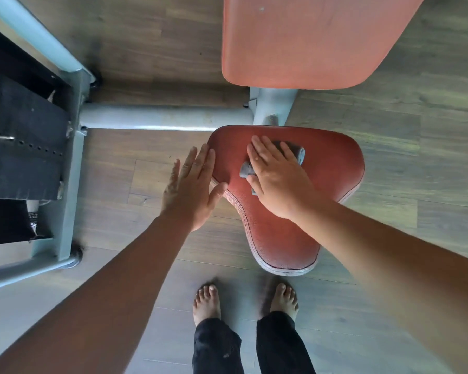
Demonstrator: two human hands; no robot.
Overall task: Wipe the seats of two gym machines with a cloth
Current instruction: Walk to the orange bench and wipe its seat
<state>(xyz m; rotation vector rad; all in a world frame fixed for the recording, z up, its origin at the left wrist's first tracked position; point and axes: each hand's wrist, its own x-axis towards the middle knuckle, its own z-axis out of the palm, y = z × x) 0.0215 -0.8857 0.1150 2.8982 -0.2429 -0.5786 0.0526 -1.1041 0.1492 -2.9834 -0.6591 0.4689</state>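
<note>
Grey cloth (299, 153) under right hand (278, 179) (flat) on seat (333, 168)

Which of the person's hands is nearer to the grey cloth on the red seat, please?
Right. The right hand lies flat on top of the cloth, pressing it onto the seat. The left hand rests at the seat's left edge, apart from the cloth.

Seat (316, 168) grained red leatherette; cloth (299, 155) soft grey fabric; frame (162, 117) matt painted metal; floor (416, 157) wood-look.
</note>
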